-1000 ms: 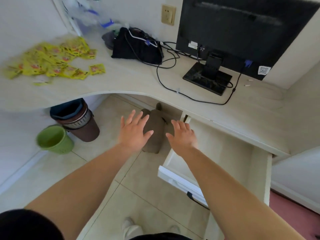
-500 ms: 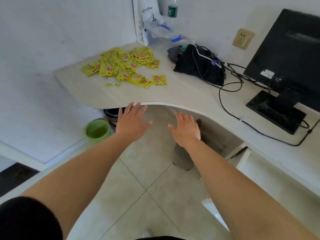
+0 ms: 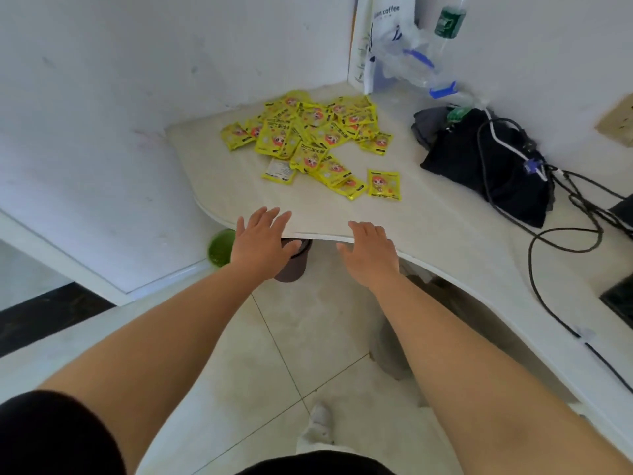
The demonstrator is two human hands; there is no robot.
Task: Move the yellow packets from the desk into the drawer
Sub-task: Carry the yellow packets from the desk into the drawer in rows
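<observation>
The desk carries the packets as a loose, overlapping heap at its far left corner, near the wall. The drawer is not in view. Both hands are held empty at the near edge, short of the heap: the left hand with fingers spread, the right hand with fingers straight and closer together.

Caution: so loose a heap is unlikely to be lifted in one grab. Slick packets may be shed during the carry or swept off the curved edge, and strays overlooked.

Each packet is flat, glossy yellow, printed with an orange cartoon face.
</observation>
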